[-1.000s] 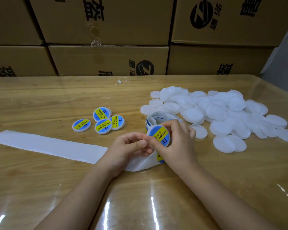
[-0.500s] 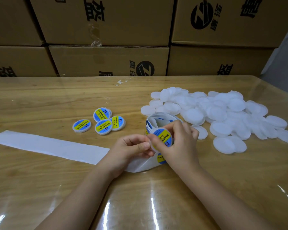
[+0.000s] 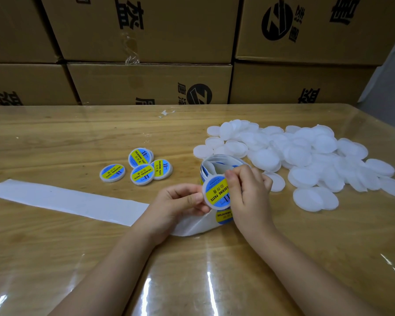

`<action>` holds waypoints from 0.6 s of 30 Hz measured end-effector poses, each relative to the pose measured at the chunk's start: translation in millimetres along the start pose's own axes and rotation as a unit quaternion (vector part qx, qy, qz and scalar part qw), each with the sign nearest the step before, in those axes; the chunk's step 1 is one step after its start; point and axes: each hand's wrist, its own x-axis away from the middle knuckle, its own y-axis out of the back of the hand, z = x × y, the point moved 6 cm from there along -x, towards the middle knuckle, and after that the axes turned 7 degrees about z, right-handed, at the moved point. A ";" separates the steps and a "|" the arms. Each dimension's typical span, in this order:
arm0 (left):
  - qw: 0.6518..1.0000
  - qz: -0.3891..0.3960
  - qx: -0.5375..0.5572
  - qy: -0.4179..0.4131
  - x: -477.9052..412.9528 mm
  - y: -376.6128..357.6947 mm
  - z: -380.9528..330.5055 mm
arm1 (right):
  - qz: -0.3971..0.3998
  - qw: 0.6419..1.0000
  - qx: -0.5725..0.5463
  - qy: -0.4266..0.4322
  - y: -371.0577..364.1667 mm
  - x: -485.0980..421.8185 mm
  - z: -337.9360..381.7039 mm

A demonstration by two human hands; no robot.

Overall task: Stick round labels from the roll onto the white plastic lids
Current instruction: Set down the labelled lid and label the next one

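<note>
Just right of the frame's centre, both hands hold one white plastic lid above the table, its blue-and-yellow "Soldering Paste" label facing us. The left hand pinches the lid's left rim between thumb and forefinger. The right hand curls round the right rim, thumb on top; we cannot tell whether its fingertips press the label.

We judge the lid light, thin and fairly stiff, best held by the rim so the face stays free. The label looks limp and tacky, so an edge pinch suits it.

We count one label roll behind the hands, with one label showing on it below the held lid. One bare backing strip trails to the left edge. Four finished lids lie at centre left, one perhaps resting on a fifth. The pile of blank lids at right holds too many to count.
</note>
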 end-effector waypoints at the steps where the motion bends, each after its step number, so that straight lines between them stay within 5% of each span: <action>1: 1.000 -0.004 0.004 -0.003 0.0 1.0 -0.6 | -0.003 1.000 -0.004 0.011 0.1 0.0 0.8; 18: 0.999 -0.024 0.016 -0.013 0.3 3.4 -3.8 | -0.027 0.997 -0.026 0.066 3.1 2.1 11.3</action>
